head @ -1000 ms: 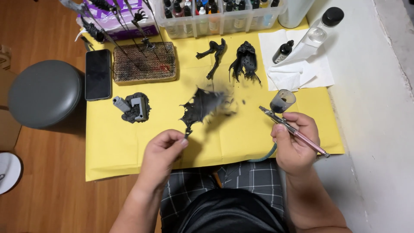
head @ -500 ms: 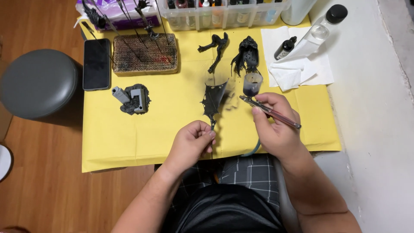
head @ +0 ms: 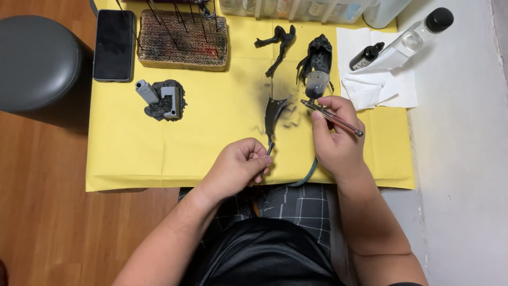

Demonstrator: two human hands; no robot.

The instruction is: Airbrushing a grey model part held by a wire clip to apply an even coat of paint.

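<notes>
Left hand pinching thin stick under black wing-shaped model part, grip clenched on the stick end; part raised above yellow desk cover, mid-desk. Right hand wrapped around airbrush, grip grasping its body, paint cup up, nozzle at part's right edge, just beside it. Part looks fully black on visible face; dark overspray mist on cover around it. Judged: coating of this piece well along, far side unseen. Two other black pieces lying above, already dark; grey base piece at left unpainted. Long axis of part near vertical in view, slightly tilted, pointed tip toward left hand, broad end away from body. Airbrush axis diagonal, nozzle up-left.
</notes>
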